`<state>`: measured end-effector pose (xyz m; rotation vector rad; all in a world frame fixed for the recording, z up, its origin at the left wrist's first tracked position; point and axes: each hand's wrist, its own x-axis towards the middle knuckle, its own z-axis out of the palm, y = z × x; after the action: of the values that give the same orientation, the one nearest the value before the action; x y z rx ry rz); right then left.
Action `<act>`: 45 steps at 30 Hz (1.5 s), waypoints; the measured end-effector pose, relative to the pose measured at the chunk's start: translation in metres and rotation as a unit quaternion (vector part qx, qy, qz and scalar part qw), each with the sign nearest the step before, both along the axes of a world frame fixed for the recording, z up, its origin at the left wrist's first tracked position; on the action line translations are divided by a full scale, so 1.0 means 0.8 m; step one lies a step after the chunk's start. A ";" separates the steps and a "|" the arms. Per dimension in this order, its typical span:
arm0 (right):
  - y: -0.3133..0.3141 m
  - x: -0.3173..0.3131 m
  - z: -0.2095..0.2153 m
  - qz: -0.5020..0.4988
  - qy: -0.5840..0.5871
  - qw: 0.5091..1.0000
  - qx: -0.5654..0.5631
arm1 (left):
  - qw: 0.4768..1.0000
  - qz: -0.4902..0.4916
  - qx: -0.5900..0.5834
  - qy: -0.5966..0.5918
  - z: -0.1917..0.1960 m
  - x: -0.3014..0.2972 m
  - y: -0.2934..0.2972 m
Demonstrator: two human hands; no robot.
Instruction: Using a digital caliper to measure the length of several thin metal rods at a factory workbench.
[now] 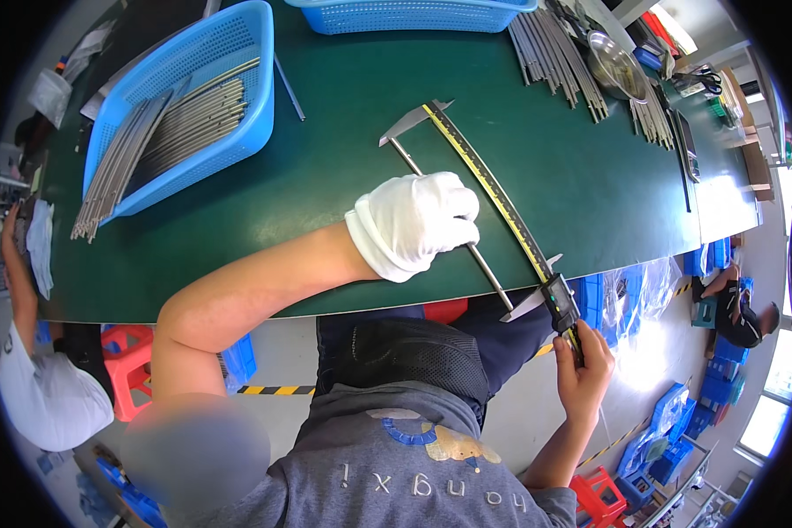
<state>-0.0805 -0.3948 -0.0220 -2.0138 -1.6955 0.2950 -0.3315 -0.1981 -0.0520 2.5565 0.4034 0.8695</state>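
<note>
My left hand point(418, 220), in a white glove, is closed round a thin metal rod point(488, 275) above the green table. The rod lies between the jaws of a long digital caliper point(493, 187), one end at the far jaw and the other at the near jaw by the table's front edge. My bare right hand point(583, 374) grips the caliper's near end, just below its display point(560, 301). The glove hides the middle of the rod.
A blue basket point(268, 106) at the left holds several metal rods point(194, 123). Another blue basket point(414, 18) stands at the far edge. More rods point(554, 57) and a metal bowl point(614, 66) lie far right. Other people sit at both sides.
</note>
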 end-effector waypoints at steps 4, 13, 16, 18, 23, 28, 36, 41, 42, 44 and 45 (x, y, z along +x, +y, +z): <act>-0.005 0.001 -0.002 -0.007 0.005 1.000 0.009 | 1.000 -0.009 -0.007 -0.001 0.001 0.002 0.001; 0.001 -0.007 -0.001 -0.017 0.034 0.999 0.001 | 1.000 -0.019 0.001 0.010 0.009 -0.007 0.010; 0.001 -0.007 0.002 -0.005 0.013 1.000 0.008 | 1.000 -0.017 0.000 0.018 0.011 -0.009 0.012; -0.002 -0.007 0.000 -0.014 0.022 1.000 0.011 | 1.000 -0.022 -0.003 0.017 0.009 -0.009 0.011; -0.004 -0.005 -0.006 -0.022 0.027 0.999 0.029 | 0.999 -0.022 -0.003 0.027 0.013 -0.007 0.011; -0.002 -0.002 -0.007 -0.026 0.005 0.999 0.029 | 0.999 -0.021 0.023 0.010 0.016 -0.006 0.010; -0.001 -0.008 -0.004 -0.036 -0.004 0.999 0.003 | 0.999 -0.017 0.017 0.028 0.020 -0.009 0.008; 0.001 -0.011 -0.001 -0.043 0.011 0.999 -0.009 | 0.998 -0.033 0.010 0.048 0.028 -0.002 0.006; 0.002 -0.012 0.001 -0.047 0.010 0.999 -0.007 | 0.998 -0.041 0.017 0.047 0.028 0.000 0.007; 0.005 -0.012 0.003 -0.045 0.007 0.999 -0.010 | 0.998 -0.051 0.012 0.047 0.030 0.004 0.007; 0.006 -0.013 0.003 -0.045 0.007 0.999 -0.004 | 0.997 -0.052 0.007 0.049 0.033 0.004 0.006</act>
<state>-0.0908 -0.3898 -0.0194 -2.0823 -1.5922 0.2852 -0.3287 -0.1933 -0.0255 2.6155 0.2918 0.7141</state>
